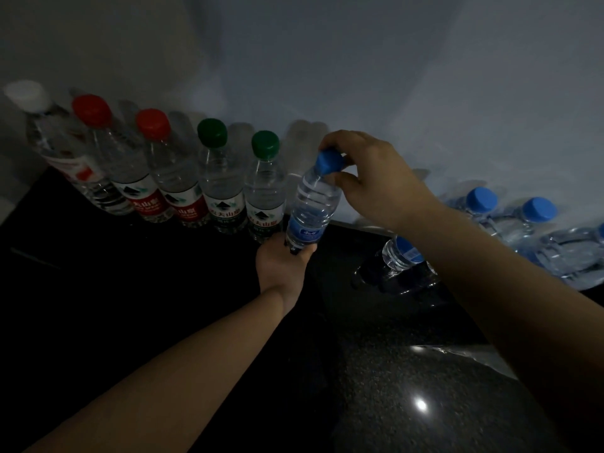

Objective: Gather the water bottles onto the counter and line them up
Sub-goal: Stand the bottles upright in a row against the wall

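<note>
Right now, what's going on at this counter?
A person holds a clear plastic blue-capped bottle, tilted, at the right end of a row on the dark counter: left hand grips its base, right hand pinches its cap. Five upright bottles with white, red and green caps stand along the wall. More blue-capped bottles lie to the right.

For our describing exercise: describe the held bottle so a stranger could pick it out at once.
On the dark counter, a row of upright bottles lines the pale wall. At the row's right end, beside a green-capped bottle, is the held bottle. Unlike its red- and green-capped neighbours, it has a blue cap and label.
</note>
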A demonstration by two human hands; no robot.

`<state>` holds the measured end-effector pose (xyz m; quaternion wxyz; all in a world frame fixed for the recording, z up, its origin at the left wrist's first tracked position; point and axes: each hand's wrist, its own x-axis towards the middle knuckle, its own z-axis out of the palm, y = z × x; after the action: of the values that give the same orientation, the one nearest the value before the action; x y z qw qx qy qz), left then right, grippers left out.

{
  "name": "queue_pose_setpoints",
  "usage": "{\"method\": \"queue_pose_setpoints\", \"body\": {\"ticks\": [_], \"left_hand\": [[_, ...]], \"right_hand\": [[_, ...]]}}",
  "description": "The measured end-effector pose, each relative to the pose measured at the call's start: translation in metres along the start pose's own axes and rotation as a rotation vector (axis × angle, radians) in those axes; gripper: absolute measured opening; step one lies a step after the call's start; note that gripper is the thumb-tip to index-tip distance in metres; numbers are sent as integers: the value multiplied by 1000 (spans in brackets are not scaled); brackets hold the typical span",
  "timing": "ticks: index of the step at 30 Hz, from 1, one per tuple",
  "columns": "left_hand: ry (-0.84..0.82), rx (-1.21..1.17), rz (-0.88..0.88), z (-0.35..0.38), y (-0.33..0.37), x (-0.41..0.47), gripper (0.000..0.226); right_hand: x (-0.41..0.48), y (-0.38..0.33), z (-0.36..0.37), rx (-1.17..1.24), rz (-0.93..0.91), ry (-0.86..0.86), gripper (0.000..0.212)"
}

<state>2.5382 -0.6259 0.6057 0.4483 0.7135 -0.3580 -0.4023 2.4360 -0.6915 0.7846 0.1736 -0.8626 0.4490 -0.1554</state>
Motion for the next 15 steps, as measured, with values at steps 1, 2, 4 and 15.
{"method": "queue_pose_setpoints", "body": {"ticks": [1, 2, 4, 15], "left_hand": [[-6, -5, -9, -1, -1, 1, 25], [-15, 9, -12, -3, -3, 2, 25], [-43, 28, -10, -5, -4, 4, 23], [-50, 99, -65, -14, 6, 8, 16]], "right_hand": [[0, 0, 0, -2, 1, 2, 37], [1, 0, 0, -6, -2, 3, 37], [2, 0, 1, -11, -8, 2, 37], [4, -1, 2, 14, -23, 12, 40]]}}
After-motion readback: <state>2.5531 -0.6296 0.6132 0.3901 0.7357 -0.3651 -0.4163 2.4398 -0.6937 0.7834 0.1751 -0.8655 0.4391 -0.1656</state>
